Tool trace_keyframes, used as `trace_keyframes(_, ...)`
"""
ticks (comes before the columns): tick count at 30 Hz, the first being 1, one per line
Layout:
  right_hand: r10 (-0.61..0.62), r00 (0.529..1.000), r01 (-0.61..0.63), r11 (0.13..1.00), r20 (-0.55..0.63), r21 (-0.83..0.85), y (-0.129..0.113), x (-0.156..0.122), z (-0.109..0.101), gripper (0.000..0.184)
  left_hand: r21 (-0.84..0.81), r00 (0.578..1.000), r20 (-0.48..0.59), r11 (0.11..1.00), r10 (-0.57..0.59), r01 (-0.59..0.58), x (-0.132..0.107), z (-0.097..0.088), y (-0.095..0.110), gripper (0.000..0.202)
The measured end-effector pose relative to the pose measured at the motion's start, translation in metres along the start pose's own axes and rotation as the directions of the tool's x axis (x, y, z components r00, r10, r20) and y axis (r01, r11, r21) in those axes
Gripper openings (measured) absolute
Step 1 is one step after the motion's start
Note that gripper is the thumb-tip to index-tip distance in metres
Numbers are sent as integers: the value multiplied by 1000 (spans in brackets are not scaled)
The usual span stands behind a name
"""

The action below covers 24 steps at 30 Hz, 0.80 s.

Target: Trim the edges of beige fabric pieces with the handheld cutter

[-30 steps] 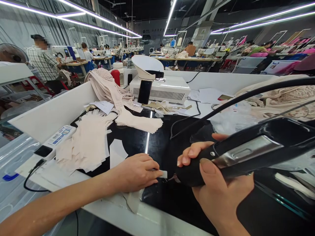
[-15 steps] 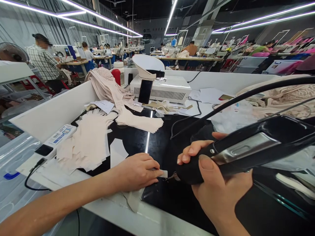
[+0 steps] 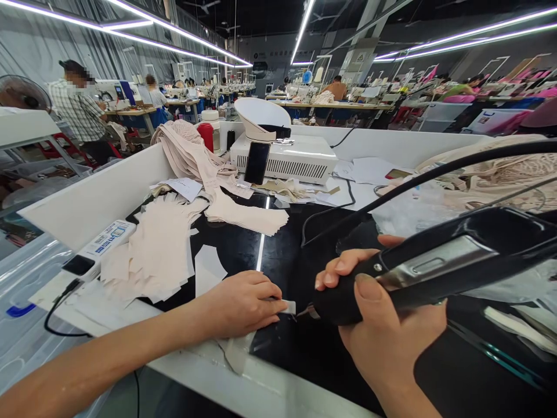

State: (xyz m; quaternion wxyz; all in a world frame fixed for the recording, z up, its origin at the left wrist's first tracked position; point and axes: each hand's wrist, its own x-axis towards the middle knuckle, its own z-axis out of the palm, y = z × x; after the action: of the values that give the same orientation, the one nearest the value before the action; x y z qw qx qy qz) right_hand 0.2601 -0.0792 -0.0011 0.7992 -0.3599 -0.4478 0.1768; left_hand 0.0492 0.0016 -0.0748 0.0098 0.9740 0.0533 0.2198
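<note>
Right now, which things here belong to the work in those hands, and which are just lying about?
Seemingly in use:
black tool, gripped by the right hand
small pale piece, held by the left hand
black work surface

Apparently just lying about:
phone, upright by the white box
white visor, on that box

This is a sewing workshop on a factory scale, a large hall where garments are made. Rows of sewing machines [image 3: 108, 92] stand on long surfaces [image 3: 348, 106] reaching far back, with a white thread cone [image 3: 319, 73] raised above 1 of them. Several people are at the rows, 1 of them in a checked shirt [image 3: 78, 110]. Long tube lights [image 3: 303, 32] hang overhead. Closer in, layered beige fabric pieces [image 3: 156, 249] lie piled, and plastic bins [image 3: 439, 110] sit off to the right.
</note>
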Motion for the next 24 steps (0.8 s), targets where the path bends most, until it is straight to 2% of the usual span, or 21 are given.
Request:
trace_keyframes(10, -2, 1000, 3, 1000, 26, -21, 0, -5, -3, 47, 0, 997, -74, 1000, 22, -23, 0, 0, -1, 26)
trace_keyframes(15, 26, 999, -24, 999, 41, -29, -11, -8, -6, 48, -13, 998, -58, 1000, 5, -6, 0, 0, -1, 24)
trace_keyframes(21, 196, 971, -192, 981, 135, -42, -40, -21, -33, 43, 4, 996, -89, 1000, 22, -22, -2, -1, 0, 22)
trace_keyframes(24, 155, 983, -151, 987, 93, -55, -47, -21, -41, 42, 13, 998, -57, 1000, 13, -12, -2, -1, 1, 19)
